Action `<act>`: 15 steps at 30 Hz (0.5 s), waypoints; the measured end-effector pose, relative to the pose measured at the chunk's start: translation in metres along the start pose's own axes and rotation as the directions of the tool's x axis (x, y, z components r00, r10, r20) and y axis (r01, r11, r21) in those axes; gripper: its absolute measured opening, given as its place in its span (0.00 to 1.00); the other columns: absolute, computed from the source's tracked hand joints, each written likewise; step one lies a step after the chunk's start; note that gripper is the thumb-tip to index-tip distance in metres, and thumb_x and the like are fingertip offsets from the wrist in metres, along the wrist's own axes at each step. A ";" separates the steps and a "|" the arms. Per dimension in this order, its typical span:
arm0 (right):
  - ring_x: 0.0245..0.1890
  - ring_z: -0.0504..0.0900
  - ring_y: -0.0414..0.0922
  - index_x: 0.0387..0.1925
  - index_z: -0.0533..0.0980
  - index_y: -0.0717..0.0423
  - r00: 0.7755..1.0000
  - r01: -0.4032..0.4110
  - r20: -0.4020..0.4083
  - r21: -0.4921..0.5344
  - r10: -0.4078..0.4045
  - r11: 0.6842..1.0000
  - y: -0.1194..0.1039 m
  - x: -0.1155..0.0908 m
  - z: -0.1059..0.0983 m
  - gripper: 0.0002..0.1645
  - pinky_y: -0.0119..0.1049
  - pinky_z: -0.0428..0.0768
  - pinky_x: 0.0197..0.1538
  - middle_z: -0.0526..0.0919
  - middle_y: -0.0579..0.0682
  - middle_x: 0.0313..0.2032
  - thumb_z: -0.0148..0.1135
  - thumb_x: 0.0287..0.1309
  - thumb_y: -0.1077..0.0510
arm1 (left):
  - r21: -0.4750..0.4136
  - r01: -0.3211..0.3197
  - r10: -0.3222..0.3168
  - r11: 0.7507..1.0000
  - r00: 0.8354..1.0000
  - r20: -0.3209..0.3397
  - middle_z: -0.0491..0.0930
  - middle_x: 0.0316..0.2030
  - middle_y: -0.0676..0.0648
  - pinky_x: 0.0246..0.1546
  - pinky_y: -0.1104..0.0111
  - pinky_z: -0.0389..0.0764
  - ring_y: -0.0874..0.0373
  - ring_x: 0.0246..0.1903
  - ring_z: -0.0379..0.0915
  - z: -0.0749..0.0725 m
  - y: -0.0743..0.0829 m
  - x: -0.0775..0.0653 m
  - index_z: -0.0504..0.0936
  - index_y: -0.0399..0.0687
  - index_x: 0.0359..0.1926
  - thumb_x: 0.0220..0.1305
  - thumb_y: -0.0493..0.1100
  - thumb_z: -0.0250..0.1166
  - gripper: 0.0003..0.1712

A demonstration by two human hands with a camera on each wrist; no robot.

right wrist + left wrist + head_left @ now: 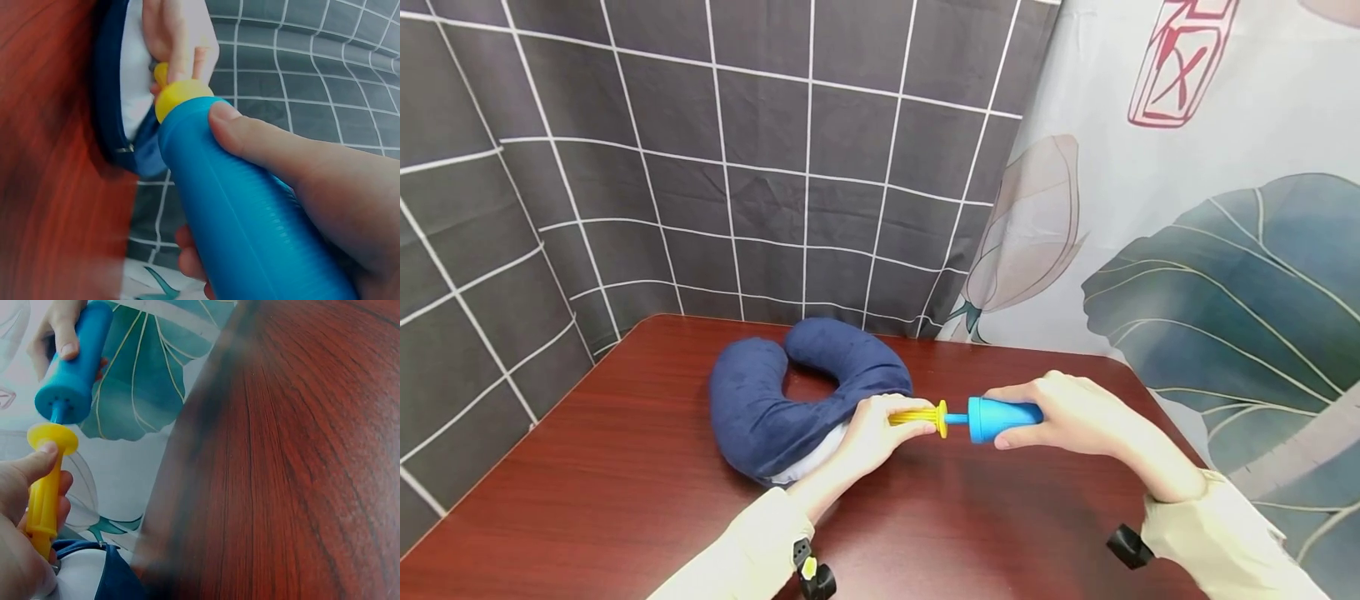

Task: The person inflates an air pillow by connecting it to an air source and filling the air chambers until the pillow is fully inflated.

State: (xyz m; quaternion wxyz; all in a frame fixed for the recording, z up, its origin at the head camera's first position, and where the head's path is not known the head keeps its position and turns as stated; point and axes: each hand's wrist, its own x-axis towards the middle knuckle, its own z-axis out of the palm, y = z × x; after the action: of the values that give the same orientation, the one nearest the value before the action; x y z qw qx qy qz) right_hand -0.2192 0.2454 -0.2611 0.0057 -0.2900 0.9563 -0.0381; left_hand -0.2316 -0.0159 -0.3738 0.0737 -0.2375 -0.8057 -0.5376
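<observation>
- Currently, left grip (pixel 874 433) pinches yellow pump shaft (pixel 923 416); right grip (pixel 1069 414) clamps round blue barrel (pixel 1000 417).
- Navy neck pillow (pixel 748 408) sits on surface (pixel 587 467) beside left grip, white inner (pixel 817 457) showing.
- Pumping looks underway: blue rod (pixel 957 419) part-exposed. Connection and remaining fill: can't tell.

The pump (pixel 1004 418) looks plastic, the pillow (pixel 778 425) cloth.

A dark grey cloth (pixel 762 117) with white gridlines hangs behind the reddish-brown worktop (pixel 602 450). Beside it hangs a pale leaf-printed cloth (pixel 1187 200).
</observation>
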 end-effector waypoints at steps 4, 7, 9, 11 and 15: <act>0.29 0.74 0.30 0.57 0.79 0.35 1.000 0.002 -0.008 -0.034 -0.002 0.999 0.006 -0.010 -0.009 0.41 0.28 0.70 0.29 0.85 0.33 0.36 0.64 0.44 0.21 | -0.008 -0.005 0.005 1.000 1.000 -0.008 0.88 0.42 0.50 0.46 0.74 0.80 0.57 0.43 0.82 0.000 0.000 0.000 0.88 0.49 0.48 0.53 0.45 0.75 0.19; 0.29 0.73 0.29 0.57 0.79 0.36 1.000 0.001 0.002 -0.036 -0.001 0.999 0.012 -0.018 -0.017 0.42 0.27 0.69 0.29 0.84 0.32 0.34 0.63 0.44 0.20 | -0.011 0.001 -0.001 1.000 1.000 -0.001 0.88 0.43 0.50 0.46 0.75 0.80 0.57 0.43 0.82 -0.001 0.000 0.000 0.88 0.50 0.49 0.54 0.45 0.75 0.19; 0.30 0.73 0.29 0.58 0.79 0.37 1.000 -0.002 0.010 -0.024 0.003 1.000 0.015 -0.023 -0.021 0.43 0.27 0.69 0.29 0.84 0.32 0.36 0.63 0.44 0.20 | -0.016 0.007 -0.006 1.000 1.000 0.006 0.88 0.43 0.50 0.45 0.76 0.80 0.57 0.43 0.82 -0.002 -0.001 0.000 0.87 0.49 0.49 0.54 0.44 0.75 0.20; 0.31 0.73 0.29 0.59 0.79 0.37 1.000 -0.012 0.019 -0.012 0.012 1.000 0.019 -0.029 -0.025 0.44 0.27 0.69 0.29 0.84 0.32 0.37 0.63 0.44 0.21 | -0.021 0.008 -0.008 1.000 1.000 0.015 0.88 0.44 0.49 0.45 0.76 0.80 0.56 0.43 0.82 -0.003 -0.001 0.000 0.87 0.49 0.50 0.55 0.44 0.74 0.20; 0.31 0.72 0.29 0.59 0.78 0.33 0.999 -0.049 0.018 -0.015 0.050 0.999 0.026 -0.040 -0.028 0.42 0.28 0.67 0.28 0.82 0.31 0.36 0.65 0.43 0.22 | -0.027 0.013 -0.012 1.000 1.000 0.027 0.88 0.44 0.48 0.43 0.77 0.79 0.56 0.42 0.81 -0.003 -0.002 0.000 0.87 0.48 0.50 0.56 0.45 0.73 0.20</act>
State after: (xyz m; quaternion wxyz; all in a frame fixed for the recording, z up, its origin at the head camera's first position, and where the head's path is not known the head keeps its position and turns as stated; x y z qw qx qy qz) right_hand -0.2006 0.2910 -0.2355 0.0131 -0.2666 0.9633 -0.0282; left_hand -0.2326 -0.0194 -0.3739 0.0562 -0.2408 -0.8008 -0.5455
